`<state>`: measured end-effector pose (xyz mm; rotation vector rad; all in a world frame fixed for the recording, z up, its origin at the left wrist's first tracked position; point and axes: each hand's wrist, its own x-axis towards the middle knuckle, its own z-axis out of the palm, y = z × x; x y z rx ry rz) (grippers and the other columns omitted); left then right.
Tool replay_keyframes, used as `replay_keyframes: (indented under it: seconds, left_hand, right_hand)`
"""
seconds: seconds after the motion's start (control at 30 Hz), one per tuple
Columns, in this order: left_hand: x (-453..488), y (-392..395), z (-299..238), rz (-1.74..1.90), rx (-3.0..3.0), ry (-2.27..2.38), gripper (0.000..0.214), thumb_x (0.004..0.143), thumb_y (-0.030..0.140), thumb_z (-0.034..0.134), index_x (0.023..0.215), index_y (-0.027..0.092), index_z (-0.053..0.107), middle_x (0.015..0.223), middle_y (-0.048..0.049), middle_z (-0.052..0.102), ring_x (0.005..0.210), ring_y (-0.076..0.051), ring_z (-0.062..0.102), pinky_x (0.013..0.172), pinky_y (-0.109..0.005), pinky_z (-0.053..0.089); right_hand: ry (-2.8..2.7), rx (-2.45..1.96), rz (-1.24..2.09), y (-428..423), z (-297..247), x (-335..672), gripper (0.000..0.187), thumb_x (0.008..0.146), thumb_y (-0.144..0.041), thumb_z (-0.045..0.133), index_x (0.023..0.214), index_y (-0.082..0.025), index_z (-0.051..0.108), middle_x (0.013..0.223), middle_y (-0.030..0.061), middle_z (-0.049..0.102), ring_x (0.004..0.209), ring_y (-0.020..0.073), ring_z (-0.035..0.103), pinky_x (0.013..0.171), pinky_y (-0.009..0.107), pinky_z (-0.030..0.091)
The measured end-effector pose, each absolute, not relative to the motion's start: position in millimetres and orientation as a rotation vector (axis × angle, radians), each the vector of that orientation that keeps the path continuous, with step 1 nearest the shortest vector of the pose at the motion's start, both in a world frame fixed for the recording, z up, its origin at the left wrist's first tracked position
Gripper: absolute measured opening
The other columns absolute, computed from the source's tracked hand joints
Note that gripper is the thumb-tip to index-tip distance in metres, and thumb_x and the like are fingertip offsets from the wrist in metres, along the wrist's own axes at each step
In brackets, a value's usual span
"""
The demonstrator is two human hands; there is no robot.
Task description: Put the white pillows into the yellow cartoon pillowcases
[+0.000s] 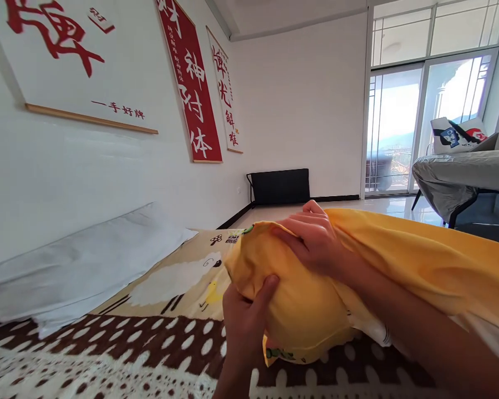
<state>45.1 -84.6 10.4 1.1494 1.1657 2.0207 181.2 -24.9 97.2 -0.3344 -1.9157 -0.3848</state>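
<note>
A yellow pillowcase (303,310) bulges in front of me, with a patterned edge at its lower left corner and some white fabric showing at its right side. My left hand (249,316) is closed on the case's left edge, thumb lying on top. At the upper edge my right hand (314,238) grips the same cloth, its fingertips partly hidden. Behind my right forearm a spread of yellow cloth (416,260) runs to the right edge; I cannot tell if it joins the pillowcase.
Under everything lies a brown and cream blanket (183,343) with sheep and dots. A white pillow (87,260) rests against the left wall. A black folded panel (280,185) leans at the far wall. At right stands a covered table (461,166) with a box on it.
</note>
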Motion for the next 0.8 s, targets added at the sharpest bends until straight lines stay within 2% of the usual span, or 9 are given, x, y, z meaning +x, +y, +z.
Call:
replay_keyframes:
  seconds: [0.07,0.2,0.33,0.5,0.7,0.8]
  left_hand:
    - [45,-73,17,2.011,1.054,1.04,0.042,0.056,0.044,0.081,0.079,0.013,0.065,0.066,-0.0044,0.068,0.06,-0.019,0.063,0.051,-0.025,0.05]
    - [46,-56,21,1.944,0.955,0.866,0.046,0.053,0.039,0.083,0.085,0.013,0.062,0.071,-0.0047,0.07,0.065,-0.021,0.066,0.059,-0.028,0.053]
    - [42,-56,19,1.893,0.977,0.82,0.048,0.053,0.039,0.084,0.087,0.013,0.062,0.073,-0.0055,0.07,0.067,-0.023,0.067,0.06,-0.029,0.053]
    - [35,-58,17,1.821,0.985,0.803,0.053,0.049,0.038,0.086,0.088,0.013,0.063,0.08,-0.0075,0.071,0.068,-0.023,0.067,0.059,-0.029,0.053]
    - [33,-50,11,1.901,0.717,0.774,0.065,0.05,0.066,0.076,0.09,0.015,0.066,0.077,-0.0056,0.07,0.071,-0.02,0.065,0.061,-0.027,0.052]
    - [33,-54,9,1.922,0.874,0.809,0.052,0.061,0.059,0.075,0.089,0.016,0.066,0.076,-0.0031,0.069,0.069,-0.017,0.063,0.062,-0.025,0.051]
  right_hand:
    - [-1.921,-0.395,-0.509,-8,95,180,0.049,0.1,-0.036,0.034,0.061,-0.016,0.056,0.055,-0.0024,0.054,0.052,0.008,0.037,0.068,0.027,0.027]
    - [-1.881,-0.496,-0.724,12,92,187,0.051,0.099,-0.042,0.033,0.058,-0.017,0.051,0.055,-0.0002,0.054,0.054,0.0096,0.039,0.064,0.026,0.027]
    - [-1.895,-0.651,-0.596,9,93,195,0.051,0.096,-0.046,0.038,0.054,-0.018,0.043,0.048,-0.0043,0.042,0.048,0.008,0.028,0.053,0.023,0.021]
    - [-1.899,-0.685,-0.438,6,98,199,0.051,0.091,-0.048,0.047,0.052,-0.017,0.034,0.048,-0.0059,0.034,0.049,0.0068,0.026,0.051,0.022,0.019]
    - [-1.895,-0.675,-0.523,10,91,199,0.052,0.091,-0.046,0.046,0.05,-0.017,0.033,0.047,-0.0056,0.033,0.049,0.0077,0.022,0.05,0.023,0.018]
    - [-1.868,-0.637,-0.604,11,87,198,0.052,0.092,-0.045,0.045,0.05,-0.017,0.035,0.047,-0.0052,0.035,0.049,0.0081,0.021,0.05,0.023,0.018]
